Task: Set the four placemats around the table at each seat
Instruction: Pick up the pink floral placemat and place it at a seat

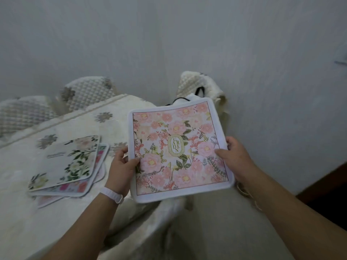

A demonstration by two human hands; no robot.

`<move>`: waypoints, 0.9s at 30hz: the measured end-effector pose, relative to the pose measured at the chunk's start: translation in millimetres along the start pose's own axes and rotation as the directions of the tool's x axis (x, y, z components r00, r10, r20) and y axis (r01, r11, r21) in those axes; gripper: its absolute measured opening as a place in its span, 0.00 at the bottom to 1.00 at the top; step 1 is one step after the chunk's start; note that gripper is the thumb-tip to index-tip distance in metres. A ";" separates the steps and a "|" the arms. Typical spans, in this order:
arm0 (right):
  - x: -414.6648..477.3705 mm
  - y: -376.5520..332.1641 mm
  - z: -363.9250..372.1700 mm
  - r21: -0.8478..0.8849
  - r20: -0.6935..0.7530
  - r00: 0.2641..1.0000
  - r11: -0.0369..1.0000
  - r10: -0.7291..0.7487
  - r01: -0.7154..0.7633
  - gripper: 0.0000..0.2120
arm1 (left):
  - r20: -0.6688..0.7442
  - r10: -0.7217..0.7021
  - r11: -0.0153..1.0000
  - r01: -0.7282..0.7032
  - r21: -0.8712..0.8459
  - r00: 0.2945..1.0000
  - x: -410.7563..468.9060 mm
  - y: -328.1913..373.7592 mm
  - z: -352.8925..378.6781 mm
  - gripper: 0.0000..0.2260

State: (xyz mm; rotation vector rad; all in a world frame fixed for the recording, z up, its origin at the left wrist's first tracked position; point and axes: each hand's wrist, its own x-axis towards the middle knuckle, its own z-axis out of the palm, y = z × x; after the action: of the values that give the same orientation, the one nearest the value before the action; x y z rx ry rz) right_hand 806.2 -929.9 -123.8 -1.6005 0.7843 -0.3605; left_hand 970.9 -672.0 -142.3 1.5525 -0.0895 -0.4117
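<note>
A pink floral placemat [178, 149] with a white border and a gold "GARDEN" oval is held up in the air over the table's right corner. My left hand [123, 162] grips its left edge and my right hand [234, 156] grips its right edge. A stack of other placemats [69, 164] lies on the table to the left; the top one is grey-white with green leaves and pale flowers, and pink-patterned ones show beneath it. How many lie in the stack is not clear.
The table [37, 222] wears a cream cloth with grey flower prints. Quilted chair backs stand at the far left [24, 113], the far side [88, 91] and the right corner [195, 83]. A grey wall runs close behind. Dark floor [326, 194] shows at right.
</note>
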 end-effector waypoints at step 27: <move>152.1 19.7 -149.7 -0.019 -0.112 0.989 0.995 0.096 -0.099 0.10 | 0.091 -0.097 0.994 0.091 0.065 0.991 114.5 -6.7 213.2 0.11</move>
State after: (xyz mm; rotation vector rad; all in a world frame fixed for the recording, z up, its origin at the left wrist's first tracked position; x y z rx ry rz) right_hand 815.0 -1143.1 -143.9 -1.5689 0.9519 -0.3731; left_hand 1009.4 -909.8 -165.4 1.6010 -0.1022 -0.5610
